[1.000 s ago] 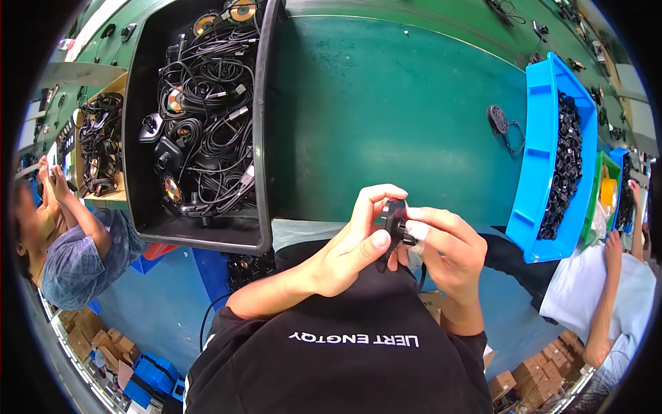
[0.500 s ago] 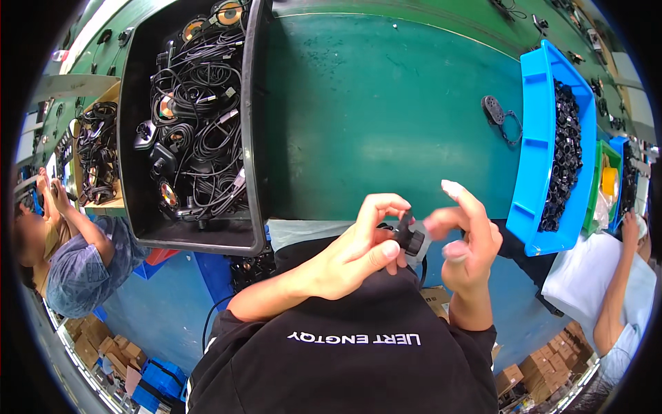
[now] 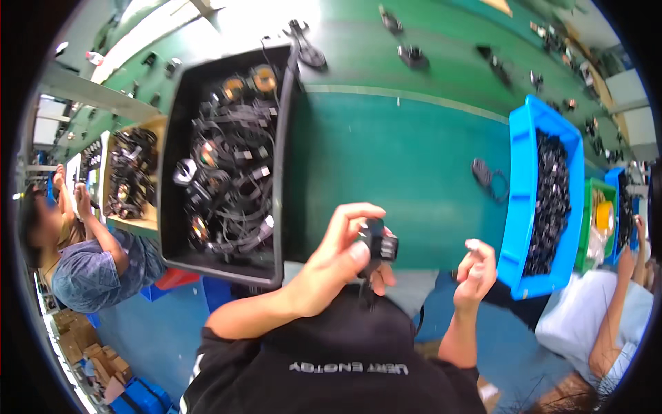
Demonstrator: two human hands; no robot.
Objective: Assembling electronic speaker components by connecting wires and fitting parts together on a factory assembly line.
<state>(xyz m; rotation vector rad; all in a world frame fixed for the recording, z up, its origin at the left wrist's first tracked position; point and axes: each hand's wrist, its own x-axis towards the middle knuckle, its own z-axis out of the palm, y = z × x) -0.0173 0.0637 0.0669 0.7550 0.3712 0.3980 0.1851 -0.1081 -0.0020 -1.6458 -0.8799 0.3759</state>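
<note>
My left hand [image 3: 329,270] is closed around a small black plastic part with a ribbed end [image 3: 381,245], held in front of my chest above the table's near edge. A dark piece hangs below it beside my fingers. My right hand [image 3: 476,272] is apart from the part, near the blue bin's front corner. Its fingers are curled in toward the thumb, and one fingertip has a white cover. Whether anything small sits between them I cannot make out. The blue bin [image 3: 522,200] to the right holds many small black plastic pieces [image 3: 549,207].
A black bin [image 3: 278,200] of coiled cables and round-based devices stands on the left of the green table [image 3: 386,152]. A black oval piece with a cable loop [image 3: 480,171] lies by the blue bin. Black devices [image 3: 412,56] rest on the far strip. People sit at both sides.
The view has tilted up, showing more of the far strip. My right hand has drawn away from the held part to the right, and its fingers have curled in. The left hand keeps its hold.
</note>
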